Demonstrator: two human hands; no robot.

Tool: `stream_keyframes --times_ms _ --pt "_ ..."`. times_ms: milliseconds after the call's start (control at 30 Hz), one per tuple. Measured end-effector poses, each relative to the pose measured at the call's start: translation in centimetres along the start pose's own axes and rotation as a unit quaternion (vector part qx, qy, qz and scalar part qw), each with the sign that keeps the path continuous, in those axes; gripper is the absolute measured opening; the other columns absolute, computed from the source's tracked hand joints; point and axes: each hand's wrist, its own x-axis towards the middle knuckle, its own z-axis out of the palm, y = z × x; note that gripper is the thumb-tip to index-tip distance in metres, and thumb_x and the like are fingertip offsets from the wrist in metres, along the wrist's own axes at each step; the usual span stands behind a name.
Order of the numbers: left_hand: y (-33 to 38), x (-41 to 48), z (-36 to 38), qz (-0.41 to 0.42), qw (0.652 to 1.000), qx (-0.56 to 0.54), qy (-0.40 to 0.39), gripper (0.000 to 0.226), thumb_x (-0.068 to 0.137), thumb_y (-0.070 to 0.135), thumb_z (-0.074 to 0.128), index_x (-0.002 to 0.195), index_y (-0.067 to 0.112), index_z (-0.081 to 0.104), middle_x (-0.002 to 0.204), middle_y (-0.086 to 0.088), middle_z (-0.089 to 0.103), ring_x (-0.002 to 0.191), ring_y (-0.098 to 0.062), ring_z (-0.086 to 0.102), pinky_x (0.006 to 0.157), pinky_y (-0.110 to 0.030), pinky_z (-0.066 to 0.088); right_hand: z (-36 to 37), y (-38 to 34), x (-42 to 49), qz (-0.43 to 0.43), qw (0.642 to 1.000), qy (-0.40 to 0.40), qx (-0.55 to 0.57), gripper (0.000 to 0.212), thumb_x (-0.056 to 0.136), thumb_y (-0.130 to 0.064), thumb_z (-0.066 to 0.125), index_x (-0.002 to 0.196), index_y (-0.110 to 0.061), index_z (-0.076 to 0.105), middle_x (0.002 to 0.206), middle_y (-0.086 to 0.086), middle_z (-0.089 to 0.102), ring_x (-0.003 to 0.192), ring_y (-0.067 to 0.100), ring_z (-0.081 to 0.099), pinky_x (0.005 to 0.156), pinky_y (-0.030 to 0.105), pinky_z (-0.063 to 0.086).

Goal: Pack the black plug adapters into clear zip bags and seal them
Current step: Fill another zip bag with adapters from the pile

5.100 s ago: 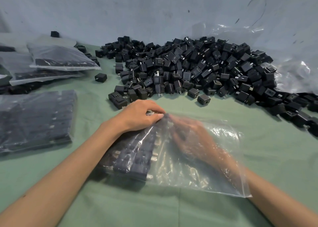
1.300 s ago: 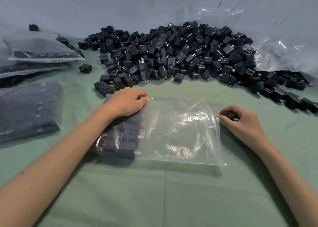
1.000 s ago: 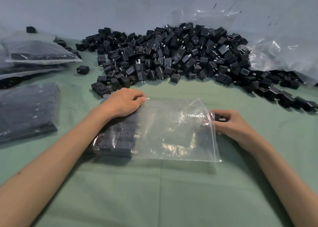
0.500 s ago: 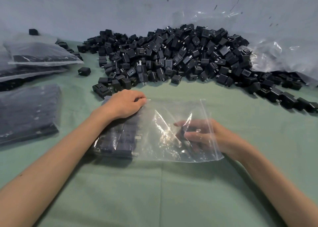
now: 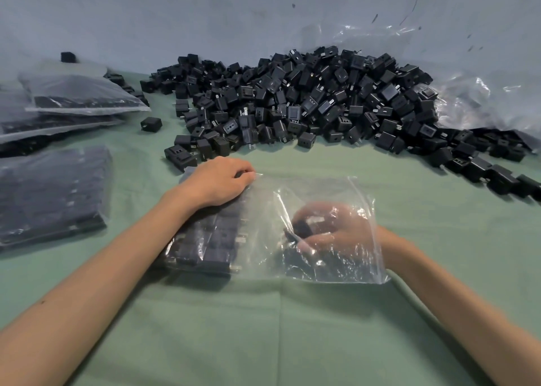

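The zip bag [image 5: 322,192] is laid flat on the green-covered desk [image 5: 292,333], with its mouth turned to the right. Inside it, at its left end, packed rows [image 5: 205,245] of black adapters are stacked tight. Its right half is slack, glossy film, wrinkled and partly lifted.

The left hand [image 5: 218,182] is rested on the bag's left end. Its grip is curled over the bag's far edge, so that film and rows are held down. The right hand [image 5: 336,230] is reached in through the mouth. Its grip is closed round one black adapter [image 5: 303,227], seen blurred through the film in the bag's right half.

The adapters are judged to be small, hard, boxy plastic blocks with short metal prongs. Each is light, stiff and not fragile, and is best taken across two flat faces with the prongs kept off the film. The bag is judged thin, limp and slippery. Once filled it would be heavy for its skin, and is best supported from beneath or held by the zip strip at the mouth.

Beyond the bag a loose heap [image 5: 292,101] of matte black adapters is piled. To the bag's left, filled bags [image 5: 52,192] are laid. Crumpled film [image 5: 474,92] is seen beyond it to the right.
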Motion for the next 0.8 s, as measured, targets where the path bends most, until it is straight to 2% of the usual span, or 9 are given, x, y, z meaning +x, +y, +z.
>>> stream_keyframes --times_ms 67,133,267,367,433,533,600,733,800 --pt "0.0 0.1 0.0 0.0 1.0 -0.002 0.001 0.029 0.099 0.039 0.043 0.112 0.026 0.065 0.113 0.002 0.066 0.104 -0.022 0.058 0.094 -0.04 0.044 0.0 -0.3 0.8 0.01 0.999 -0.023 0.036 0.034 0.077 -0.004 0.075 0.106 0.004 0.061 0.109 0.035 0.059 0.103 0.041 0.061 0.097 0.053 0.048" --pt "-0.1 0.1 0.0 0.001 1.0 -0.004 0.0 0.028 0.098 0.038 0.043 0.111 0.026 0.065 0.112 0.002 0.067 0.103 -0.021 0.058 0.093 -0.04 0.044 0.0 -0.4 1.6 0.001 0.998 -0.04 0.048 0.04 0.075 -0.008 0.065 0.11 0.007 0.057 0.107 0.032 0.06 0.102 0.035 0.06 0.097 0.05 0.047" --pt "-0.2 0.2 0.2 0.004 1.0 0.0 0.004 0.027 0.098 0.036 0.044 0.11 0.025 0.065 0.111 0.002 0.067 0.103 -0.021 0.058 0.091 -0.038 0.044 0.7 -0.6 2.5 0.006 0.994 -0.056 0.09 0.03 0.079 -0.017 0.066 0.108 -0.016 0.062 0.11 0.002 0.069 0.107 0.022 0.065 0.096 0.04 0.052" --pt "-0.3 0.2 0.2 0.001 1.0 -0.005 0.005 0.027 0.098 0.035 0.044 0.111 0.026 0.065 0.11 0.002 0.067 0.102 -0.021 0.058 0.091 -0.038 0.044 2.4 0.3 2.7 -0.011 0.987 -0.073 0.143 0.026 0.079 -0.021 0.074 0.104 -0.019 0.065 0.108 0.006 0.07 0.101 0.028 0.066 0.093 0.051 0.05" --pt "-0.3 0.1 0.3 0.0 1.0 -0.008 0.006 0.027 0.098 0.036 0.044 0.111 0.026 0.065 0.109 0.003 0.067 0.101 -0.021 0.058 0.091 -0.038 0.044 3.4 0.3 2.6 -0.025 0.982 -0.087 0.166 0.022 0.076 -0.016 0.078 0.094 -0.021 0.067 0.097 0.004 0.071 0.09 0.025 0.067 0.085 0.045 0.053" --pt "-0.3 0.1 0.2 0.0 1.0 -0.006 0.006 0.027 0.098 0.036 0.043 0.11 0.026 0.065 0.107 0.003 0.067 0.1 -0.021 0.058 0.09 -0.038 0.044 3.9 -0.1 2.4 -0.017 0.986 -0.109 0.121 0.024 0.08 0.001 0.072 0.102 -0.007 0.065 0.089 -0.01 0.071 0.082 0.003 0.067 0.075 0.015 0.052" --pt "-0.3 0.1 0.2 0.0 1.0 -0.005 0.006 0.027 0.098 0.036 0.043 0.11 0.026 0.065 0.108 0.002 0.067 0.1 -0.021 0.058 0.09 -0.038 0.044 3.4 -0.8 2.1 -0.014 0.986 -0.124 0.108 0.028 0.081 0.004 0.07 0.108 -0.002 0.065 0.092 -0.005 0.072 0.084 0.008 0.068 0.076 0.019 0.053" --pt "-0.3 0.1 0.2 0.002 1.0 -0.001 0.006 0.027 0.098 0.036 0.043 0.11 0.026 0.065 0.109 0.002 0.067 0.1 -0.021 0.058 0.088 -0.037 0.044 1.4 -2.0 2.4 -0.023 0.978 -0.191 -0.076 0.037 0.086 -0.016 0.069 0.12 -0.03 0.063 0.109 0.005 0.07 0.092 0.023 0.067 0.085 0.03 0.053" --pt "-0.3 0.1 0.2 0.004 1.0 0.0 0.006 0.027 0.098 0.036 0.043 0.109 0.025 0.065 0.108 0.002 0.067 0.099 -0.02 0.058 0.087 -0.036 0.044 1.1 -2.1 2.6 0.0 0.977 -0.206 -0.063 0.034 0.087 -0.017 0.069 0.116 -0.034 0.064 0.108 0.015 0.069 0.078 0.022 0.066 0.071 0.027 0.053"
